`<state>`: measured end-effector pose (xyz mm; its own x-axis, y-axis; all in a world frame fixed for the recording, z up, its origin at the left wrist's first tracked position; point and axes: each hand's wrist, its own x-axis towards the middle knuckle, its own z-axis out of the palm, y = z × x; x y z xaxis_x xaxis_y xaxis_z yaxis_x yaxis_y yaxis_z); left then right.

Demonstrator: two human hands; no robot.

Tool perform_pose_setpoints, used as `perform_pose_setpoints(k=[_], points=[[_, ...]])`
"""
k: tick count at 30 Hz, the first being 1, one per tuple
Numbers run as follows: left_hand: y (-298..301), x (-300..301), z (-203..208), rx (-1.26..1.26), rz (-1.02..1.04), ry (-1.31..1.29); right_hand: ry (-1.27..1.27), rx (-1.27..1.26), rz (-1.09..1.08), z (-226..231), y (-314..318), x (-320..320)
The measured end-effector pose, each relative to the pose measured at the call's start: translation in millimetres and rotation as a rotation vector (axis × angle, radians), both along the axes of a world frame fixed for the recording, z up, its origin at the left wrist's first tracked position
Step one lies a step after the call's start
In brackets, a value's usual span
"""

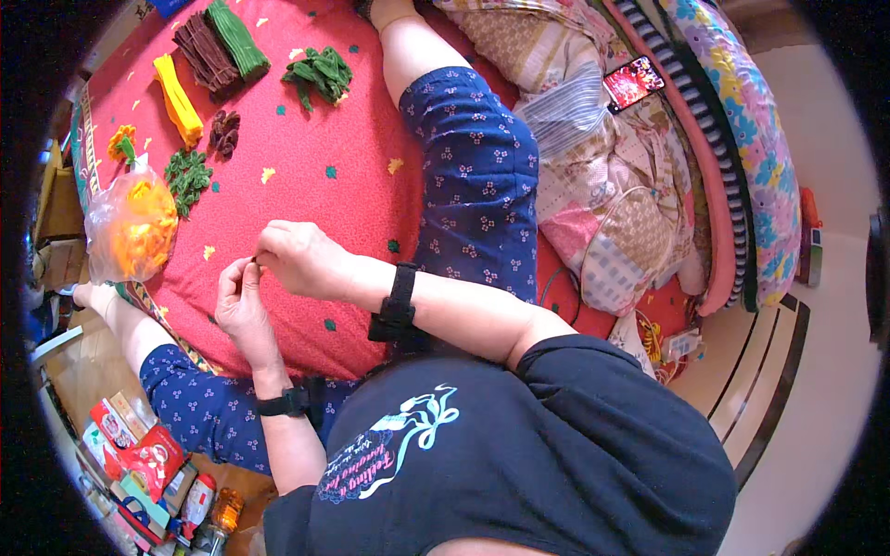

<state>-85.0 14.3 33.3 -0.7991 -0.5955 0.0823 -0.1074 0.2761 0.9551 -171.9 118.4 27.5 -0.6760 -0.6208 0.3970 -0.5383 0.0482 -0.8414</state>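
My left hand and my right hand meet over the red cloth, fingertips pinched together. Between them is a small dark bit, too small to name. Beyond lie bundles of fuzzy craft stems: yellow, brown and green. Near these are a heap of bent green stems, a small brown twisted pile and a curled green pile. To the left of my hands, a clear plastic bag holds orange fuzzy pieces. An orange fuzzy flower with a green stem sits just behind it.
My legs in blue patterned trousers frame the red cloth. On the right, a lit phone lies on patchwork bedding, beside folded quilts. Several packages and a bottle of orange liquid crowd the lower left.
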Motion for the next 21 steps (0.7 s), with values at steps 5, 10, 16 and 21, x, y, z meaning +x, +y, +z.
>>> perform_pose_setpoints(k=[5, 10, 16, 21], points=[[12.4, -5.4, -14.6, 0.777, 0.106, 0.179, -0.144, -0.179, -0.160, 3.7, -4.1, 6.2], [13.9, -6.9, -25.1, 0.901, 0.120, 0.264, -0.542, -0.261, -0.138, 0.7, -5.8, 11.2], [11.0, -0.9, -25.2, 0.563, 0.121, 0.157, -1.015, -0.298, -0.023, -8.4, -5.9, 10.9], [-6.8, 4.0, -6.4, -0.090, -0.041, -0.036, -0.174, 0.021, 0.024, -14.5, 1.1, -6.1]])
